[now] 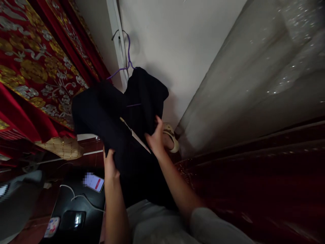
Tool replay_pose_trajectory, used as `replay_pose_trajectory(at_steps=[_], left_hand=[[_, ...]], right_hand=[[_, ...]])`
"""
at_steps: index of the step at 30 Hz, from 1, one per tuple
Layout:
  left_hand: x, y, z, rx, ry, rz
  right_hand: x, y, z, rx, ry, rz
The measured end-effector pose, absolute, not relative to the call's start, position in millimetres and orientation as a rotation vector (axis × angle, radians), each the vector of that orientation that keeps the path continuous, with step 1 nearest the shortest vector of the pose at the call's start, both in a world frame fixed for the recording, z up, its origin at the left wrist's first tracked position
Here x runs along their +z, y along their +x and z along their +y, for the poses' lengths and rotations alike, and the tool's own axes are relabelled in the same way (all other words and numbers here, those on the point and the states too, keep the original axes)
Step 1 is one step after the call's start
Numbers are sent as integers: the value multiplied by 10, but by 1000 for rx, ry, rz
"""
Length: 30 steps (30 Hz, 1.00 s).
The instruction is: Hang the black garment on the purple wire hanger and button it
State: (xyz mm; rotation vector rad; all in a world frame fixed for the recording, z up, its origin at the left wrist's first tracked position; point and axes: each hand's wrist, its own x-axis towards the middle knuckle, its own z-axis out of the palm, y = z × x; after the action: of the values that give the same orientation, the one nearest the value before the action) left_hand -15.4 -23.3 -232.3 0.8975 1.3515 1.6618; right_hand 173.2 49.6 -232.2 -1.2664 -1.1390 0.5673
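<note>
A black garment, a jacket or coat by its shape, hangs from a purple hanger at the wall. Its front parts in the middle, and a pale paper tag lies across the dark cloth. My left hand grips the garment's left side, thumb on top and the other fingers mostly hidden. On the other side my right hand has the cloth of the right front between thumb and fingers, slightly blurred. The hanger's lower bar shows inside the neck opening.
Red cloth with gold and silver embroidery hangs at the left. Below it a black surface bears a lit phone, a dark phone and a white cable. Clear plastic sheeting covers the right side. A foot in a cream clog shows behind the garment.
</note>
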Motion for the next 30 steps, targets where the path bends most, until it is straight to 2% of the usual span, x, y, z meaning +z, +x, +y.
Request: replay_pose_trajectory(at_steps=[3,5,7,9,10,14,16,21,30], left_hand=[[-2279,-176,-257,1831,539,1454],[-2237,-145,-274,2035,617,1422],[-2191,-71,-313,2265,780,1410],[-2134,41,-387,2340,959,1456],[-2101,106,-434,2253,1079,1466],[-2006,389,-604,1325,1556,1162],[-2022,524,-633,1128,1593,1078],[-2163,713,-577,1357,1455,1214],[-2099,686,-618,1432,1539,1209]], right_hand=[[-2467,1991,98,1116,-1239,-1142],[-2356,2211,-150,1438,-1202,-1341],[-2155,2364,-313,1559,-1313,-1476],[-1975,2412,-378,1557,-1429,-1481],[-1918,2401,-382,1550,-1427,-1455],[-1914,2285,-327,1577,-1163,-1308],[-1958,2254,-304,1588,-1060,-1234],[-1998,2249,-276,1431,-959,-1250],[-2076,2135,-250,1165,-927,-1408]])
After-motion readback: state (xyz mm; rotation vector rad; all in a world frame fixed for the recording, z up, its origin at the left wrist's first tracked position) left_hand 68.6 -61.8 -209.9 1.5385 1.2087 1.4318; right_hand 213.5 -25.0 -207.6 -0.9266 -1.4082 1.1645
